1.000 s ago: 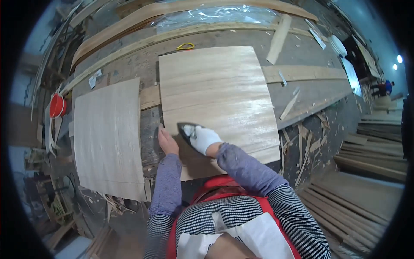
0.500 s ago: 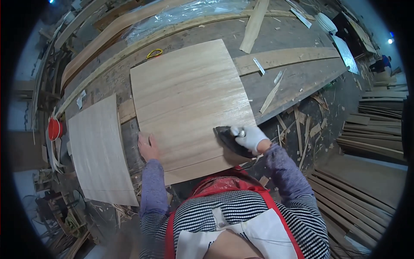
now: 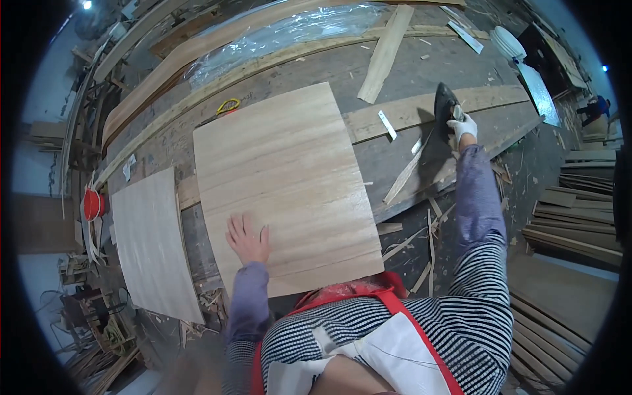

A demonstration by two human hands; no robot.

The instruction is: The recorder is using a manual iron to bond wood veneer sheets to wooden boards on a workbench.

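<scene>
A large square wood-veneered panel (image 3: pixel 289 171) lies flat in front of me on the workbench. My left hand (image 3: pixel 249 239) rests bare and flat on its near left part, fingers spread. At the right, my white-gloved right hand (image 3: pixel 463 128) grips the handle of a dark iron (image 3: pixel 444 108). The iron is raised on its side, pointed tip away from me, beyond the panel's right edge. Its shadow falls on the bench. A paler veneered stack (image 3: pixel 155 243) lies left of the panel.
A yellow-handled tool (image 3: pixel 228 105) lies at the panel's far left corner. Wood strips (image 3: pixel 387 56) and a white metal-like strip (image 3: pixel 387 124) are on the bench. Clear plastic film (image 3: pixel 283 41) covers the far side. Stacked boards (image 3: pixel 573 227) stand at the right; scraps litter the floor.
My right hand has lifted the iron off the panel's near right corner and carried it far right. My left hand has moved from the left edge onto the panel's surface.
</scene>
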